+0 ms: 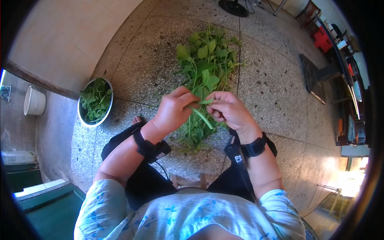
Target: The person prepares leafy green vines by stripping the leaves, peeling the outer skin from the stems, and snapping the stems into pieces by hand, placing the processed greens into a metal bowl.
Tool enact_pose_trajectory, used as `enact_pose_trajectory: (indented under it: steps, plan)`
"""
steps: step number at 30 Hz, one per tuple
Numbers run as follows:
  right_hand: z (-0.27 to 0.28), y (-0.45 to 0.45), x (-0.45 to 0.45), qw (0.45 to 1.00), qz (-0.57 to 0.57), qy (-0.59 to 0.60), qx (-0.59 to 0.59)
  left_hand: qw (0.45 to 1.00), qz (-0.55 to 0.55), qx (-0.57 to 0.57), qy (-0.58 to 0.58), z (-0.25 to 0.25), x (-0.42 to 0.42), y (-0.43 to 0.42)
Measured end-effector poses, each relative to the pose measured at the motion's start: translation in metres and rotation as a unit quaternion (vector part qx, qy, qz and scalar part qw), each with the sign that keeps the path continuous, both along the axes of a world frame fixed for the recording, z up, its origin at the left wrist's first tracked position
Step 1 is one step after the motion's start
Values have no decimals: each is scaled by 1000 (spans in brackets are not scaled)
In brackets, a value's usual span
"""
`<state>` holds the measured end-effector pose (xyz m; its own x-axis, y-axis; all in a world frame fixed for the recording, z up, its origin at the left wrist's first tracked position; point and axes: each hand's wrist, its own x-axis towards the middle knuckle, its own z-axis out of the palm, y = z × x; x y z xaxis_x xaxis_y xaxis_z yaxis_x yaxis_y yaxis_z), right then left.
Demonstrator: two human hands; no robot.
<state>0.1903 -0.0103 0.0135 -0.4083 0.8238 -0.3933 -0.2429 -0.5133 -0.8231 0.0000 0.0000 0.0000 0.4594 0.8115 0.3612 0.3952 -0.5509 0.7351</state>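
Observation:
Between my two hands is a pale green stem (203,118) of a leafy vine, one end hanging down below my fingers. My left hand (176,108) is closed on the stem. Just to the right, my right hand (228,108) pinches a small green piece at the stem's upper end; whether that piece is leaf or peeled skin I cannot tell. Beneath and beyond both hands a long heap of leafy green vines (208,56) lies on the floor. A metal basin (111,105) with picked greens (96,100) in it stands to my left.
The speckled stone floor (268,80) spreads around me. A white bucket (35,101) and a green cabinet (52,212) are at the left. Far ahead is a round black stand base (233,7). Furniture with a dark base (312,78) stands at the right.

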Motion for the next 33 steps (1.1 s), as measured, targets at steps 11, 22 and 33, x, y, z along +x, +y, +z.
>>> enact_pose_trajectory:
  steps: [11, 22, 33]
  plan:
    - [2, -1, 1, 990, -78, 100, 66, 824, -55, -452, -337, -3, -13, 12]
    - [7, 1, -14, 988, -31, 131, 70, 712, -58, -507, -483, 4, -13, 20]
    - [-8, -3, 37, 987, -55, -136, 72, 750, -18, -460, -475, -1, -44, 35]
